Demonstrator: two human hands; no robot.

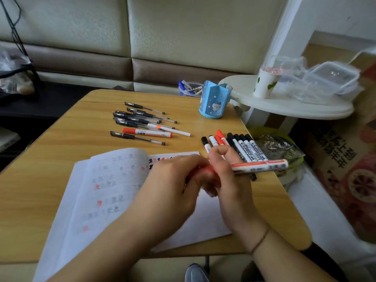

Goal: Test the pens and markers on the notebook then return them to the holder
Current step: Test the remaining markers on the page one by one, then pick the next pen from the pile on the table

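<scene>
Both hands meet over the open notebook (pixel 105 192). My right hand (pixel 225 171) grips a red-and-white marker (pixel 262 165) whose barrel sticks out to the right. My left hand (pixel 175 180) closes on the marker's red cap end (pixel 205 170). Whether the cap is on or off is hidden by my fingers. A row of black and red markers (pixel 240 145) lies to the right of the notebook. Several black gel pens (pixel 138 119) and a red marker (pixel 147 132) lie further back. The blue pen holder (pixel 213 102) stands upright at the back right, apparently empty.
The wooden table (pixel 50 155) ends close on the right, beside a white round side table (pixel 289 104) with a paper cup (pixel 264 84) and plastic boxes (pixel 329 80). A crumpled bag (pixel 278 147) lies past the table's right edge. A sofa runs behind.
</scene>
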